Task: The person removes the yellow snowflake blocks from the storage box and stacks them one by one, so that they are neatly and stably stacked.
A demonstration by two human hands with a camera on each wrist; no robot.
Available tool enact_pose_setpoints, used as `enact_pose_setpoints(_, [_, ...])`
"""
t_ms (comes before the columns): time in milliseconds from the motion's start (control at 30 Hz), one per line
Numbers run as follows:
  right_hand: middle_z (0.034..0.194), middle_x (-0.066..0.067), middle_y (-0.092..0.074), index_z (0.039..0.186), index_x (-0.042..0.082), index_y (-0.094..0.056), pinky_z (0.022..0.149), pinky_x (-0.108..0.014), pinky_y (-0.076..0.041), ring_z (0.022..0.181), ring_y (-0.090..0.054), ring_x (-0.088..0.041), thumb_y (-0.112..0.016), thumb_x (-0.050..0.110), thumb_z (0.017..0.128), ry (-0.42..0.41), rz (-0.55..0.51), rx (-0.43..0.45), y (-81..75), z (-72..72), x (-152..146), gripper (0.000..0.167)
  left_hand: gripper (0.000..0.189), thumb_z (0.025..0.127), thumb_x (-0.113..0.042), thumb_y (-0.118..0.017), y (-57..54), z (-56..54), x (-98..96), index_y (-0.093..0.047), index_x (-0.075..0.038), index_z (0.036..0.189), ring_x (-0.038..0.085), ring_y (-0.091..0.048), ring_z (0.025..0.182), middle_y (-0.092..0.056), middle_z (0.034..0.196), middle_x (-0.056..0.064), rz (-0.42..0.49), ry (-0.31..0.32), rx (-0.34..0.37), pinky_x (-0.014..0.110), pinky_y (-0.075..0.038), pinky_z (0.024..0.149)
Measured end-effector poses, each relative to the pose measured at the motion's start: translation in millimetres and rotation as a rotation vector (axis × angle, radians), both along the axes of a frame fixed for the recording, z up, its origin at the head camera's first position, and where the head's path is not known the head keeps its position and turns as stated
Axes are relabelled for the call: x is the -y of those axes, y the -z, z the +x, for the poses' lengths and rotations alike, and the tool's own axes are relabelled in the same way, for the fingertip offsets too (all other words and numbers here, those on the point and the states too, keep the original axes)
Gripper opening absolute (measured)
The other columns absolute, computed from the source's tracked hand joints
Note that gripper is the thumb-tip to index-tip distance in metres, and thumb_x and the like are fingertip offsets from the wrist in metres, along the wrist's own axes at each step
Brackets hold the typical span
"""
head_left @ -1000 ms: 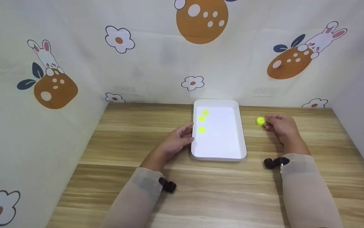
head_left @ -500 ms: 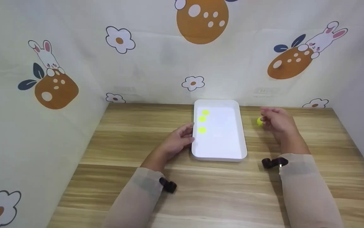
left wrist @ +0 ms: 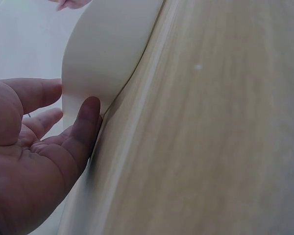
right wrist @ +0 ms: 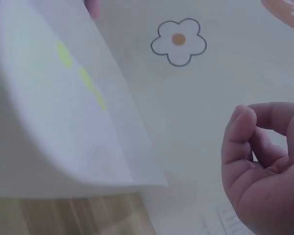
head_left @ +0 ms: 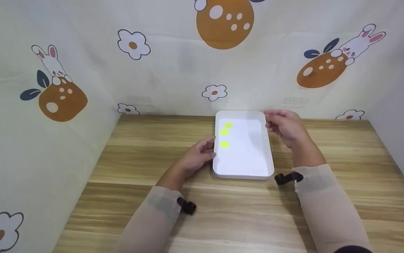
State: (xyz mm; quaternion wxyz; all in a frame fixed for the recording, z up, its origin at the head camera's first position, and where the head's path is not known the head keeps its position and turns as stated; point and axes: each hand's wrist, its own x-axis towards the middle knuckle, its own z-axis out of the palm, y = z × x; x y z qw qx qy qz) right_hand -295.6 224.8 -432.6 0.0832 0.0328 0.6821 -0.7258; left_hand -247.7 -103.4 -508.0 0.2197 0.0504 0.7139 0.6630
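A white rectangular tray (head_left: 247, 154) stands on the wooden table, with three flat yellow discs (head_left: 224, 144) along its left side. My left hand (head_left: 196, 154) rests against the tray's left wall; in the left wrist view, its thumb (left wrist: 88, 117) and fingertips touch the outer wall and rim. At the far right corner of the tray is my right hand (head_left: 286, 126), thumb and fingers curled together. In the right wrist view, no yellow shows at the right hand (right wrist: 264, 166), and I cannot tell whether its fingers hide a small yellow piece.
Wood-grain table (head_left: 145, 147) extends on both sides of the tray and in front of it. A printed cloth (head_left: 167, 77) with rabbits and flowers hangs close behind the tray's far edge. Small black cameras (head_left: 288, 178) sit on both wrists.
My right hand has come left from beside the tray to its far right corner. The small textured yellow piece that showed at its fingers is out of sight. Left hand and tray stayed put.
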Motion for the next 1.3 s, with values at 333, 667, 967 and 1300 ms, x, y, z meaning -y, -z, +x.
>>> enact_pose_setpoints(333, [0.106, -0.002, -0.067, 0.133, 0.004, -0.070, 0.069, -0.017, -0.057, 0.079, -0.065, -0.011, -0.070, 0.018, 0.104, -0.051, 0.070, 0.066, -0.5, -36.3, 50.1, 0.033, 0.068, 0.105, 0.000, -0.059, 0.2, 2.0, 1.3, -0.033, -0.009, 0.168, 0.036, -0.046, 0.155, -0.043, 0.168, 0.020, 0.079, 0.027, -0.011, 0.048, -0.045, 0.126])
enact_pose_setpoints(667, [0.131, -0.014, -0.067, 0.143, 0.003, -0.065, 0.079, -0.022, -0.060, 0.103, -0.068, -0.021, -0.070, 0.019, 0.104, -0.064, 0.130, 0.120, 27.0, -63.5, 81.8, 0.042, 0.067, 0.106, 0.000, -0.058, -0.5, 2.4, 1.7, -0.033, -0.009, 0.168, 0.036, -0.046, 0.155, -0.043, 0.169, 0.019, 0.061, 0.016, -0.006, 0.048, -0.045, 0.126])
enact_pose_setpoints(967, [0.143, -0.022, -0.066, 0.140, 0.003, -0.067, 0.093, -0.031, -0.059, 0.109, -0.065, -0.026, -0.071, 0.010, 0.102, -0.068, 0.133, 0.092, 51.0, -76.1, 86.5, 0.039, 0.067, 0.106, -0.002, -0.060, 1.6, -0.1, 0.1, -0.036, -0.013, 0.168, 0.033, -0.047, 0.155, -0.044, 0.170, 0.016, 0.042, 0.015, -0.008, 0.046, -0.044, 0.127])
enact_pose_setpoints(1300, [0.147, -0.011, -0.067, 0.142, 0.007, -0.067, 0.113, -0.035, -0.054, 0.130, -0.063, -0.022, -0.072, 0.001, 0.097, -0.176, 0.244, 0.084, 68.3, -80.4, 85.7, 0.045, 0.069, 0.105, 0.000, -0.060, 0.9, 1.0, 1.6, -0.034, -0.010, 0.168, 0.034, -0.045, 0.157, -0.041, 0.171, 0.017, 0.063, 0.025, -0.011, 0.047, -0.046, 0.125])
